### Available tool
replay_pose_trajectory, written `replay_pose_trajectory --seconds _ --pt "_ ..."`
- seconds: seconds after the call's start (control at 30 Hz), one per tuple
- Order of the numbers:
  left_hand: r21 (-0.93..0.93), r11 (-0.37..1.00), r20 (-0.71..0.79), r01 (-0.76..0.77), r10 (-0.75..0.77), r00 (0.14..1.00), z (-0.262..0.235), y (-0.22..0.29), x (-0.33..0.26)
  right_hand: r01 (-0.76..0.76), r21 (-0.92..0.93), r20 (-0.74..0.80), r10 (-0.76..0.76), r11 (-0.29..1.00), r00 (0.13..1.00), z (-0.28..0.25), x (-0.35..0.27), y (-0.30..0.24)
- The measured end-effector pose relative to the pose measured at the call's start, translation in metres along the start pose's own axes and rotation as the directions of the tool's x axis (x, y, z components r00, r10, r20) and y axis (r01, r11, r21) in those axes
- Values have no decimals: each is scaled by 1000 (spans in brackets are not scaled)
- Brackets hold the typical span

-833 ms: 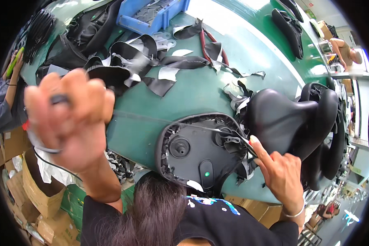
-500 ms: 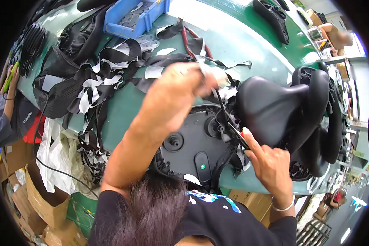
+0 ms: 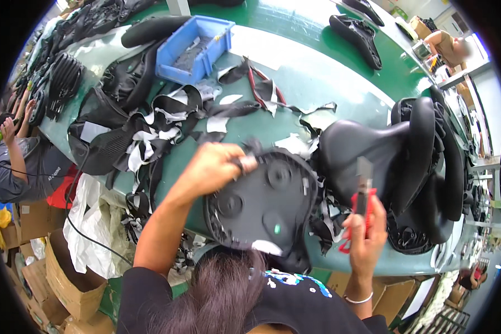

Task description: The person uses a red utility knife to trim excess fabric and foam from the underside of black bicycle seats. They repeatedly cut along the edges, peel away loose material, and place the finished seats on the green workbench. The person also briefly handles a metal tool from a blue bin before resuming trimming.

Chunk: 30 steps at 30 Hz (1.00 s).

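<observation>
A black bike saddle (image 3: 256, 206) lies upside down in front of me, its grey underside with round recesses facing up. My left hand (image 3: 220, 167) is closed at its far left rim, fingers curled over the edge; what exactly lies under the fingertips is partly hidden. My right hand (image 3: 367, 236) grips a red utility knife (image 3: 364, 207), held up off the saddle's right side with the blade pointing away from me. Beside it stands a finished-looking smooth black saddle (image 3: 362, 147), among several others at the right.
Black and white fabric scraps (image 3: 150, 136) litter the table at the left. Behind them stands a blue bin (image 3: 192, 50), with red-handled pliers or cutters (image 3: 253, 83) nearby. Cardboard boxes (image 3: 75, 278) sit on the floor. A co-worker's arm (image 3: 15, 150) shows at far left.
My left hand has come down and back from over the scraps to the saddle's rim. My right hand has lifted the knife away from the saddle's edge. The saddle has turned slightly.
</observation>
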<state>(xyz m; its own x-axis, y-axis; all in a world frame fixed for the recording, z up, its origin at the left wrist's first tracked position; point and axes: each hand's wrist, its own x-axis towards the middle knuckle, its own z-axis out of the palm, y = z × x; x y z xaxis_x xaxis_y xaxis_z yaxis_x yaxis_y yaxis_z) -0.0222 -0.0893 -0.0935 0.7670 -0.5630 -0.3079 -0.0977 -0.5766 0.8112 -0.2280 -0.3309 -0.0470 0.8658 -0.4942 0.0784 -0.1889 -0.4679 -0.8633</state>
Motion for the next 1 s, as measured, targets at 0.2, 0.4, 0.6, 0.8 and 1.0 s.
replay_pose_trajectory --seconds 0.2,0.4,0.6,0.8,1.0 --pt "-343 924 -492 -168 -24 870 -42 35 53 262 79 -249 -236 962 939 10 90 -46" --pt "-154 766 502 -625 605 618 14 63 51 252 369 -175 -200 894 964 40 306 -72" --pt "-153 782 -231 -604 566 792 46 0 99 -82 556 -2 100 827 995 117 484 27" --pt "-288 811 -238 -510 455 858 46 6 99 -100 304 -271 187 947 944 158 539 73" --pt "-319 831 -219 -456 403 888 42 -5 106 -53 636 -148 189 770 971 172 446 17"
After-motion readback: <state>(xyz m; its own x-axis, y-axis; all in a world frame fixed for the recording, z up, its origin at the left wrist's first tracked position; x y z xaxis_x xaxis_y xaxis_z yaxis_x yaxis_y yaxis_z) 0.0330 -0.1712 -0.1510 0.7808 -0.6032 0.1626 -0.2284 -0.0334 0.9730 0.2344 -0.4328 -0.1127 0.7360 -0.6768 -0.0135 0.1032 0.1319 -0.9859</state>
